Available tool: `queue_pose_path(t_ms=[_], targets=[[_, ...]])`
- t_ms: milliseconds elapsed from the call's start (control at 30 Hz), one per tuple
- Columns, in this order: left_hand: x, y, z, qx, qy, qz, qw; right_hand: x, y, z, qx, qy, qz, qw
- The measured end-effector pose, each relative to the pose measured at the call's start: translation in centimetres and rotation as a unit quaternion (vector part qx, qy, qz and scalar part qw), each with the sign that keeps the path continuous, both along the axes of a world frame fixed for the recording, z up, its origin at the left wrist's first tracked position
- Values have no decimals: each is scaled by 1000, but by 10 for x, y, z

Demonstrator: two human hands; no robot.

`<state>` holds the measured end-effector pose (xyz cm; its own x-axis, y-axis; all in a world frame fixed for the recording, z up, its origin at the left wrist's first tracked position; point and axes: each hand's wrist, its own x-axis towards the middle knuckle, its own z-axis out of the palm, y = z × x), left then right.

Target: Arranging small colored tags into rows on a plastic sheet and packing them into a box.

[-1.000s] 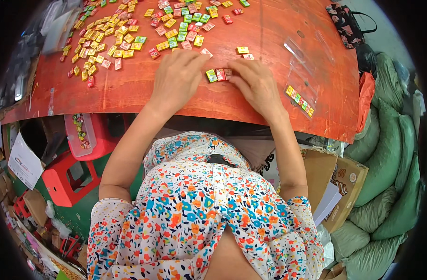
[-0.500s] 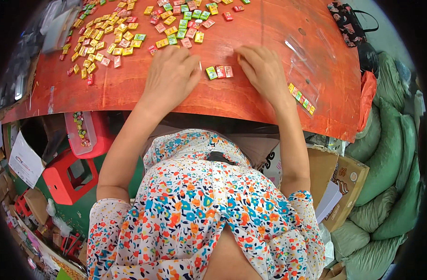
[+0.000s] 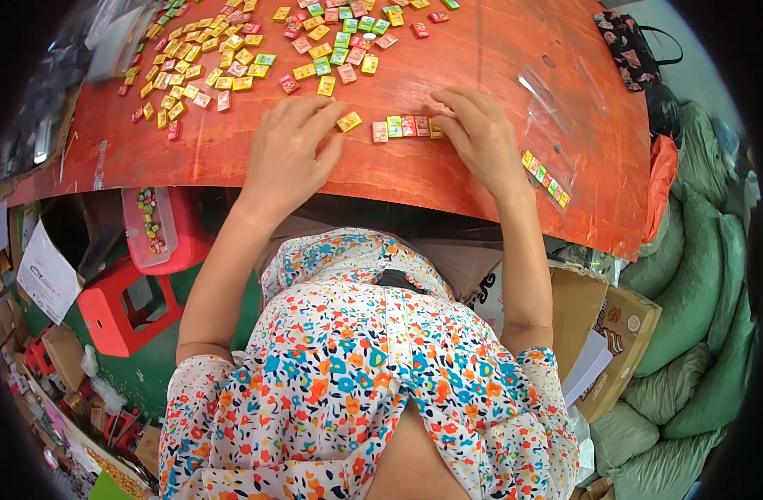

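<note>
On the red table (image 3: 315,187) a short row of small candy-like boxes (image 3: 409,126), pink, green, red and yellow, lies side by side between my hands. My right hand (image 3: 485,137) is at the row's right end, thumb against the yellow box (image 3: 435,127) there, fingers bent and apart from the thumb. A loose yellow box (image 3: 349,122) lies tilted just off the fingertips of my left hand (image 3: 291,146); its thumb and fingers are spread with nothing seen between them. The undersides of both hands are hidden.
Many loose small boxes (image 3: 231,54) spread over the far left and middle. To the right lie clear plastic trays (image 3: 540,108) and a filled strip of boxes (image 3: 546,179). A floral bag (image 3: 627,50) sits at the far right edge; a red stool (image 3: 131,308) stands below left.
A pink box now stands at the row's left end and a yellow one at its right end. The loose yellow box has appeared by my left hand, whose thumb has moved away from the fingers.
</note>
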<state>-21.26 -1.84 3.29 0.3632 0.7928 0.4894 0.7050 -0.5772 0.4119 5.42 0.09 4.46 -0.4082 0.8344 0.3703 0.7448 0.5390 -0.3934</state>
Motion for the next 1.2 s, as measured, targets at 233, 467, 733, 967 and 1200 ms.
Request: queue_pose_path(t_ms=[233, 467, 733, 967, 1200], targets=[[-10, -8, 2, -39, 6, 42, 998, -69, 2, 2, 15, -61, 50, 997], [-9, -4, -3, -75, 18, 42, 996, -81, 1, -3, 53, -66, 45, 995], [17, -6, -7, -58, -31, 6, 998, 20, -10, 12, -132, 18, -31, 991], [30, 2, -7, -156, -23, 5, 987, 25, -17, -4, -125, 50, 4, 991], [26, 11, -7, -140, -16, -50, 989, 19, -10, -1, -147, 18, 12, 989]])
